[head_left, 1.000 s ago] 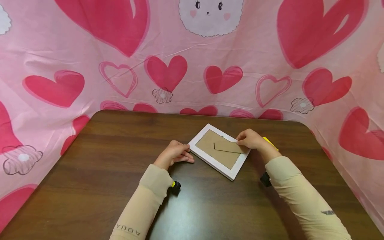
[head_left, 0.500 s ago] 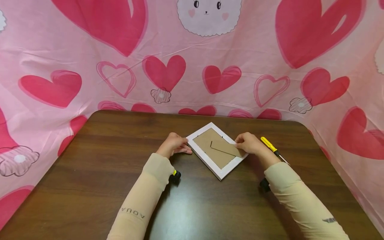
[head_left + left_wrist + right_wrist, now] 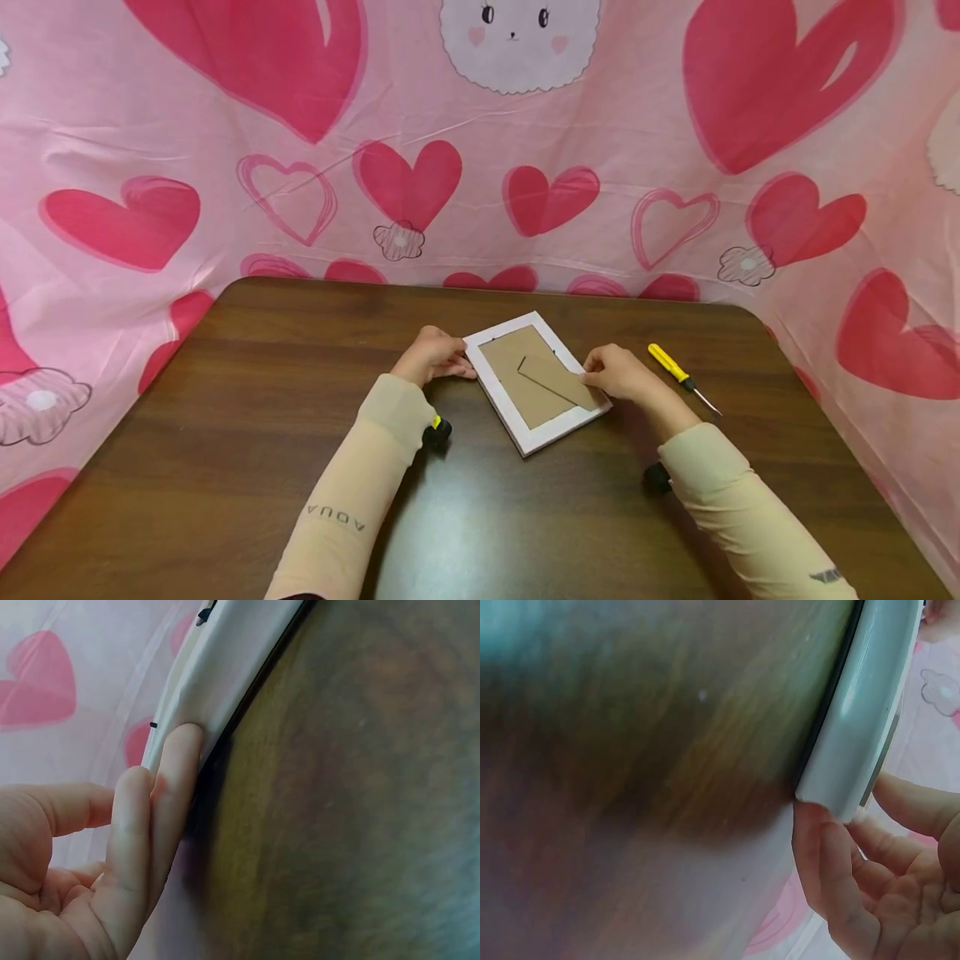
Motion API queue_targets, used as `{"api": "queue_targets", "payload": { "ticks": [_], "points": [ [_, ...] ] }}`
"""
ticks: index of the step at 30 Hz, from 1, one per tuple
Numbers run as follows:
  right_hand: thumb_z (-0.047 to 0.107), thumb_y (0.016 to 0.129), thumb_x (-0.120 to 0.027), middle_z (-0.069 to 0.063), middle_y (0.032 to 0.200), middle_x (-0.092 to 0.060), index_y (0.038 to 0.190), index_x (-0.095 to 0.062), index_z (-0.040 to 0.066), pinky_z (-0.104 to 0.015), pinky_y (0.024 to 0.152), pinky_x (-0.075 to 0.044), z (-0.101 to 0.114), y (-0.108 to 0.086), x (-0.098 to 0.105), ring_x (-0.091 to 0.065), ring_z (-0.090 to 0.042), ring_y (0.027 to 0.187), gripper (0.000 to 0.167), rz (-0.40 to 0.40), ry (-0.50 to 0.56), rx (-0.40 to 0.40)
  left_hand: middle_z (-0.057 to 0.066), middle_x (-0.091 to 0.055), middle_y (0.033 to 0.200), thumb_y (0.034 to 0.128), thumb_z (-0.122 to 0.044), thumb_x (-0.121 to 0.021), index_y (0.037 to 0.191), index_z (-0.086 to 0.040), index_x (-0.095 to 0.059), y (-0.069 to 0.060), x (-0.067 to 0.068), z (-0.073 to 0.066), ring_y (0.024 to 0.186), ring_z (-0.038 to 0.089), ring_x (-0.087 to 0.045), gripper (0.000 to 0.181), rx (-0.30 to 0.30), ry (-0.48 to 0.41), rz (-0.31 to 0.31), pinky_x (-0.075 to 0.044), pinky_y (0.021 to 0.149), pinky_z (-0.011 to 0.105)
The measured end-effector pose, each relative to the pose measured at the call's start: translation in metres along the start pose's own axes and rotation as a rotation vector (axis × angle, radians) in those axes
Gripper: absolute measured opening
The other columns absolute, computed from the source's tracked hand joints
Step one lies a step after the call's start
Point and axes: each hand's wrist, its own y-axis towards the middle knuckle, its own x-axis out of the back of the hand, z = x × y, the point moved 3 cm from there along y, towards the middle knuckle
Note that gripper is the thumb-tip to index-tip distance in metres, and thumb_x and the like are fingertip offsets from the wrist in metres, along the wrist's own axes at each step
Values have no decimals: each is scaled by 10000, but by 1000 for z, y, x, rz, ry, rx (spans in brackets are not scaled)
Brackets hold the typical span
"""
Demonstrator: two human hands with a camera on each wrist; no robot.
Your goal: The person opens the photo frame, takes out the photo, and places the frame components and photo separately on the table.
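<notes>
A white picture frame point(image 3: 504, 398) lies face down on the table, its brown backing board point(image 3: 509, 350) and easel stand point(image 3: 551, 382) facing up. At its left corner is my left hand point(image 3: 435, 357); in the left wrist view two nearly straight fingers point(image 3: 180, 761) touch the frame's outer side, and the thumb tip is hidden behind them. My right hand point(image 3: 618, 372) grips the right edge near the stand's wide end. In the right wrist view its fingers point(image 3: 836, 859) lie against the frame's end, with the thumb over the back side.
A screwdriver point(image 3: 672, 369) with a yellow handle lies right of the right hand, its tip toward the near right. The dark wooden table point(image 3: 247, 400) has a back edge against a pink cloth point(image 3: 315, 83) printed with hearts.
The frame has turned clockwise on the table, its near corner swinging left. My right hand has moved slightly left and nearer, and the screwdriver behind it has come into full sight.
</notes>
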Motion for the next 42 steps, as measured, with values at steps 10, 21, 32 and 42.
{"api": "queue_targets", "payload": {
  "ticks": [10,21,32,42],
  "points": [
    [129,937,-663,-57,722,-590,921,-665,-60,-265,581,-507,-5,0,-5,-563,-141,614,190,84,178,-59,110,-586,573,986,-17,-509,968,97,-543,-3,-1,-3,477,166,-653,121,-36,52,-22,-545,502,210],
    [99,992,-564,-41,886,-704,1290,-528,-153,-192,618,-543,-9,28,22,-654,-90,672,391,110,486,-148,106,-640,679,1006,-134,-569,1130,46,-534,-25,-8,18,581,175,-711,221,9,7,35,-541,532,172],
    [53,957,-613,48,769,-617,1269,-566,-134,-203,625,-531,-10,42,6,-580,-80,658,366,152,511,-170,94,-592,656,956,-16,-604,1068,84,-560,-28,-19,29,544,157,-677,157,-54,-18,36,-572,567,216],
    [-23,893,-609,-12,821,-581,1233,-540,-155,-225,679,-539,-7,38,3,-565,-89,737,371,121,467,-150,99,-580,633,945,31,-597,945,56,-556,-24,-21,22,511,155,-658,48,-68,20,28,-557,520,214]
  ]
}}
